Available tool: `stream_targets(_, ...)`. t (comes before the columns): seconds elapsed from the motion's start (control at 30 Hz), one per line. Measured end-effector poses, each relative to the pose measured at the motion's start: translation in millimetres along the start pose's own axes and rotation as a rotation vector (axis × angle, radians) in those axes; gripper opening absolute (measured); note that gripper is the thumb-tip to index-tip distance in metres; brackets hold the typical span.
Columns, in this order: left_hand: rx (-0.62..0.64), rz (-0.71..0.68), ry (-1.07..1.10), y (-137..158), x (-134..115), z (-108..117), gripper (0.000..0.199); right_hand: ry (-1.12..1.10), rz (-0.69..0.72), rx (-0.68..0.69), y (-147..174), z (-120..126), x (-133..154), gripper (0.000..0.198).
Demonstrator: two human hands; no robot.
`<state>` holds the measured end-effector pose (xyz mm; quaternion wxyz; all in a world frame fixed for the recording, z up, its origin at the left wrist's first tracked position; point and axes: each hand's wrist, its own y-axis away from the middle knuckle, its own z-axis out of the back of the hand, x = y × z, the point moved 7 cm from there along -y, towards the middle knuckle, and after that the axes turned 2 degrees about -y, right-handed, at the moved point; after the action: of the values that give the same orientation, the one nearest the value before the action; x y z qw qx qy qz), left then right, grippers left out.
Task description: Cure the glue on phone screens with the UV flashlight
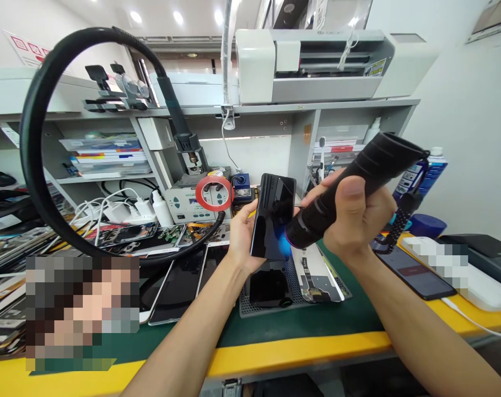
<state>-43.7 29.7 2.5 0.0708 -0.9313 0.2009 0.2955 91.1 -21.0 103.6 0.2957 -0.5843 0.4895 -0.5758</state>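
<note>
My left hand (242, 237) is closed on the edge of a black smartphone (270, 220), held tilted above the bench with its glossy face toward me. In my right hand (357, 220) is a black flashlight (337, 193), its lit end angled down to the left. A blue-violet glow falls on the phone's lower right edge, close to the lamp head. Below, on a grey perforated mat (258, 311), lie another dark glossy panel (270, 289) and a loose phone screen (316, 275) with its flex cable showing.
A hot-air station (192, 201) with a thick looping black hose (31, 143) stands at the back left; a red tape roll (198, 193) hangs before it. Several dark screens (178, 292) lie left. Rightward are another phone (419, 273) and a white device (444, 270).
</note>
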Motion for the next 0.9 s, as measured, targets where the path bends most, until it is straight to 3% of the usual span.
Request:
stream_targets(0.27,-0.005,0.001,-0.002,1,1,0,0.038,0.091,0.073,-0.146,-12,9,1,0.042)
stream_targets(0.7,0.121,0.016,-0.039,3,2,-8,0.044,0.098,0.060,-0.329,-22,23,-6,0.041)
stream_targets(0.9,0.105,0.019,-0.073,4,4,-11,0.047,0.128,0.049,-0.393,-27,32,-8,0.042)
